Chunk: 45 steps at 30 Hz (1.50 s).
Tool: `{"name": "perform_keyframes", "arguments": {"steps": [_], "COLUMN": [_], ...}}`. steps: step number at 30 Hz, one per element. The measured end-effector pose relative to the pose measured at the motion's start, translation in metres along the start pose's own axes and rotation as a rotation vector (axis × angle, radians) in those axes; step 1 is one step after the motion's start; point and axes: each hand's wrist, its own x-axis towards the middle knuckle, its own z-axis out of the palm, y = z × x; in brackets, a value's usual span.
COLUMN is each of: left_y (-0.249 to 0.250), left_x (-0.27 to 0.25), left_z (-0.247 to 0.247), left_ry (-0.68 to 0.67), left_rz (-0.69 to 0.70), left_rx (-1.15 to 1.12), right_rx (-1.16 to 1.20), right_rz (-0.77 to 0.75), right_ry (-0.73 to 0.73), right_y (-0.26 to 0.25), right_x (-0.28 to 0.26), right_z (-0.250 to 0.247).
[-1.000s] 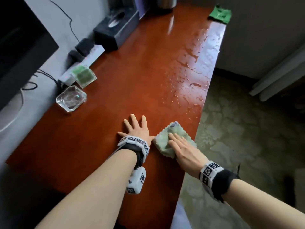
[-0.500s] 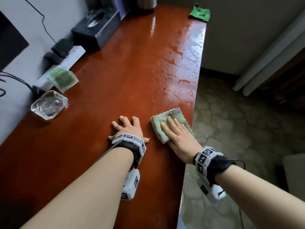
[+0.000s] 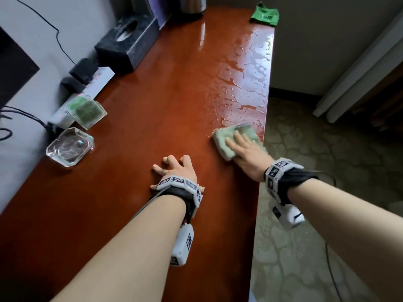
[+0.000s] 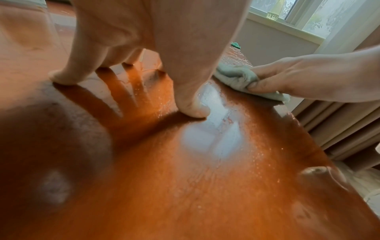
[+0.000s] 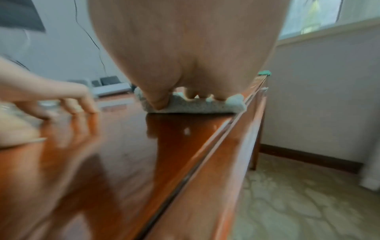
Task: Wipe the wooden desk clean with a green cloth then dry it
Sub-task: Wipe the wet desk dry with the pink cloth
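Note:
A glossy reddish wooden desk [image 3: 163,94] carries beads and streaks of water [image 3: 246,83] along its right side. My right hand [image 3: 242,142] lies flat on a folded pale green cloth [image 3: 221,143] at the desk's right edge, just short of the wet patch, with straight fingers pressing it down. The right wrist view shows the cloth [image 5: 193,105] squeezed under the palm. My left hand [image 3: 174,166] rests beside it on spread fingertips [image 4: 191,110] and holds nothing. A bright green cloth [image 3: 265,15] lies crumpled at the desk's far right corner.
Along the wall on the left stand a glass ashtray [image 3: 69,147], a green packet [image 3: 87,110], a white power strip [image 3: 96,83] with black plugs, a dark tissue box [image 3: 128,40] and a metal pot [image 3: 192,5]. Patterned floor [image 3: 327,171] lies beyond the right edge.
My right hand has slid the pale green cloth forward along the right edge, up to the wet patch. The left hand stays planted in the same spot.

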Motion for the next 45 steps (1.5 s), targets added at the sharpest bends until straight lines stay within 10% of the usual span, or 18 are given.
{"name": "perform_keyframes", "arguments": {"steps": [5, 11, 17, 24, 32, 40, 45], "left_y": [-0.002, 0.000, -0.002, -0.002, -0.001, 0.000, 0.000], "left_x": [0.020, 0.033, 0.029, 0.034, 0.023, 0.027, 0.026], "left_z": [-0.003, -0.002, -0.001, 0.007, -0.001, 0.005, 0.003], "left_ry": [0.029, 0.082, 0.068, 0.134, 0.063, 0.135, 0.118], "left_rz": [-0.010, -0.046, -0.045, -0.073, -0.043, -0.068, -0.070], "left_rx": [-0.021, -0.073, -0.104, -0.137, -0.149, -0.143, -0.151], "right_rx": [0.020, -0.002, 0.029, 0.022, 0.025, 0.078, 0.542], "right_rz": [0.269, -0.061, 0.350, -0.096, 0.284, -0.186, 0.064], "right_ry": [0.083, 0.012, 0.120, -0.046, 0.075, -0.035, 0.310], "right_y": [-0.012, -0.020, 0.001, -0.060, -0.007, -0.050, -0.032], "right_x": [0.012, 0.013, 0.044, 0.032, 0.048, 0.020, 0.023], "right_z": [0.002, 0.007, -0.009, 0.008, -0.009, 0.012, -0.030]}}
